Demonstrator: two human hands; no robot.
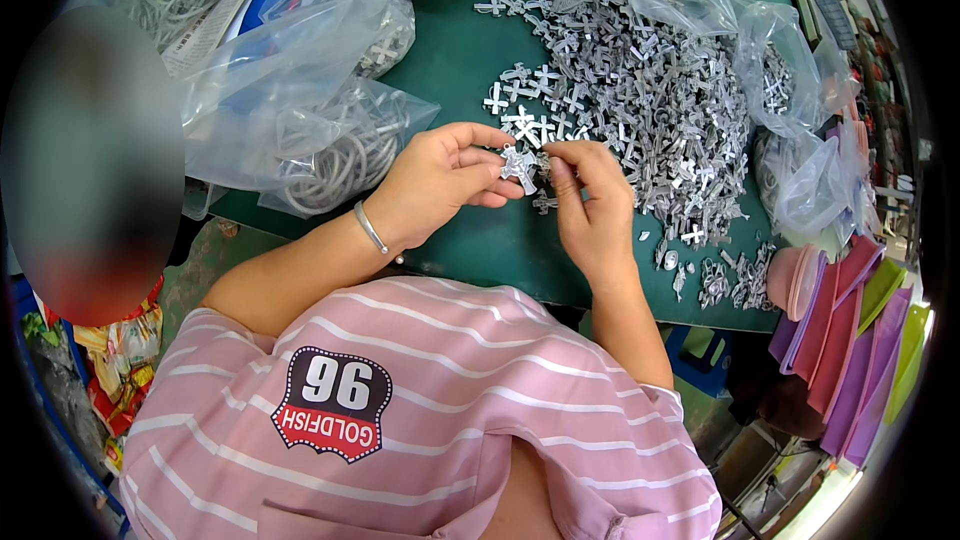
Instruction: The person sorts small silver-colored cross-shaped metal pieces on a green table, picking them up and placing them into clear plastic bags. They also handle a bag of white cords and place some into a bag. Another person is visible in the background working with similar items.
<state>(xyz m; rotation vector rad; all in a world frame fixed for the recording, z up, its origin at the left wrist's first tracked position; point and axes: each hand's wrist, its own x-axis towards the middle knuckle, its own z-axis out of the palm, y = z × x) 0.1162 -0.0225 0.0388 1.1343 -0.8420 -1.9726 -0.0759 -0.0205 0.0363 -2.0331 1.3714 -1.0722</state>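
Silver metal cross pendants (519,169) rest in the fingers of my left hand (450,172), which is closed on them above the table; I cannot tell how many overlap there. Just to the right, my right hand (596,202) has its thumb and forefinger pinched together. A darker cross pendant (543,166) shows at those fingertips, partly covered by them. Directly beyond both hands spreads a large heap of similar cross pendants (640,90), with a few brighter ones (540,125) loose at its near left edge.
The green table (450,50) carries clear plastic bags (275,130) with grey cord coils (345,165) on the left. More bags (780,60) border the heap. Small metal medals (715,283) lie near the right front edge, beside pink cups (792,275) and coloured sheets (845,340).
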